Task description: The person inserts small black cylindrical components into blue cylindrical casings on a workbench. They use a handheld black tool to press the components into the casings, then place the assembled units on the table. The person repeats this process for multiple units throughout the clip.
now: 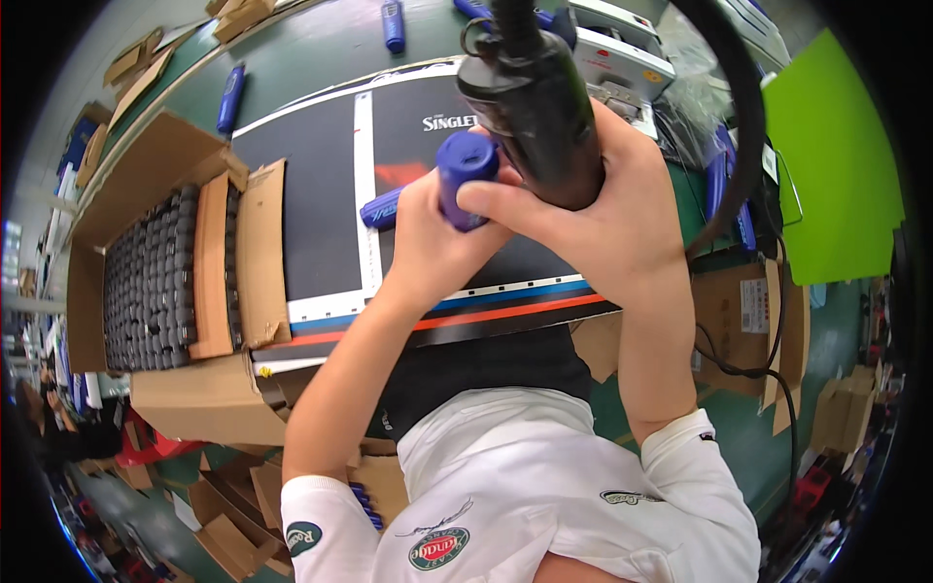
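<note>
My left hand [432, 238] is closed round a dark blue cylinder [466, 160], whose round end faces up and has a small slot in it. In my right hand [632, 214] is a black electric screwdriver [544, 117] with a hanging ring and a thick cord at its top. My right thumb reaches across and touches the blue cylinder. The screwdriver's lower end is hidden behind my hands. A blue handheld device [381, 209] lies on the black printed mat [301, 204], just left of my left hand and partly covered by it.
To the left, an open cardboard box [146, 175] holds rows of black parts [151, 277]. More blue devices [230, 99] lie at the table's far side. White boxes [622, 63] stand at the back right. A thick black cable [743, 97] loops down at right, near a bright green panel [836, 165].
</note>
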The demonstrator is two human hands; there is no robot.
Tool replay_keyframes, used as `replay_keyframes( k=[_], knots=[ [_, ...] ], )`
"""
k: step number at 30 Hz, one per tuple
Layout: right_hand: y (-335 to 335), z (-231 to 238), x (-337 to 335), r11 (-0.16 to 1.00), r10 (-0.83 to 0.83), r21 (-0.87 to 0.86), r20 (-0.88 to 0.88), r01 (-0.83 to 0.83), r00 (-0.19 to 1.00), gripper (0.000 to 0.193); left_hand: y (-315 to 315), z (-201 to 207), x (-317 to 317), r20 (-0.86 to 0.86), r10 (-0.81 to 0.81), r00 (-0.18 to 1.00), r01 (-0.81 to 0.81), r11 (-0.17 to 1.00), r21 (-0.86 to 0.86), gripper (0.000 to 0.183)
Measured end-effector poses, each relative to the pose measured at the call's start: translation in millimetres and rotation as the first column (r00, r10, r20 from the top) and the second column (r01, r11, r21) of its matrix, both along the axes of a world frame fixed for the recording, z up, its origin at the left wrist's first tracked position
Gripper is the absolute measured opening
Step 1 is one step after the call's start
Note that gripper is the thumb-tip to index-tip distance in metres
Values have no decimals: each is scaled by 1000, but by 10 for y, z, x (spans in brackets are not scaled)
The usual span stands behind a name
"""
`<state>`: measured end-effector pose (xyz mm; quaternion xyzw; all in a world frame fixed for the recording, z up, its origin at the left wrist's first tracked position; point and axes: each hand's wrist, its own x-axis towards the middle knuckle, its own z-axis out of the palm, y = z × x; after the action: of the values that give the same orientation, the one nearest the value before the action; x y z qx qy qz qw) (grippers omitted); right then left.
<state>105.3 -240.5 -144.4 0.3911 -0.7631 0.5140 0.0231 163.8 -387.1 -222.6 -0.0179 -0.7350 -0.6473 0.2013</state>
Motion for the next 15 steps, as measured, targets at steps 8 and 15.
replay_keyframes(
  k=[8,15],
  knots=[
    [439,-16,-262,933,46,-353,313,71,949,30,140,-298,-28,-112,159,981,-159,987,11,13],
    [553,175,-208,872,-133,-290,635,394,761,27,197,-303,-36,-119,204,972,-199,979,49,10]
  ],
)
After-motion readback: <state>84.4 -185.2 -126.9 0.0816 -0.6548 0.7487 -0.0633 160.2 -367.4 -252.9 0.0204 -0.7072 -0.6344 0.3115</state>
